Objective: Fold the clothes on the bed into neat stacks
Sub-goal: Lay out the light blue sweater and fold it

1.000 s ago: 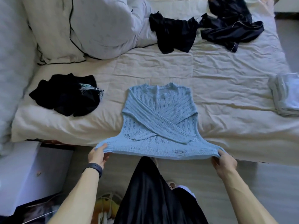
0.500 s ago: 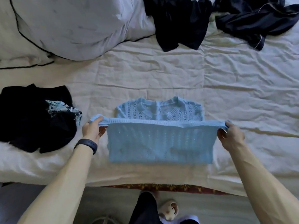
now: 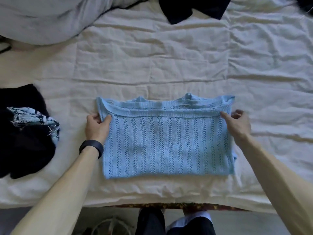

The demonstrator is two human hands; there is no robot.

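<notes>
A light blue knit sweater (image 3: 166, 141) lies folded in half on the white bed sheet (image 3: 152, 65), its hem laid up over the neckline. My left hand (image 3: 97, 126) pinches the hem's left corner between thumb and fingers. My right hand (image 3: 238, 123) pinches the hem's right corner. Both hands sit at the sweater's upper corners, low against the bed.
A dark heap of clothes with a blue patterned piece (image 3: 25, 131) lies at the left edge. More dark garments (image 3: 191, 9) lie at the top. A white pillow (image 3: 42, 19) fills the top left. The bed's near edge runs just below the sweater.
Both hands carried the sweater's hem from the bed's near edge up over the crossed sleeves to the neckline, folding it in half. The view moved closer to the bed.
</notes>
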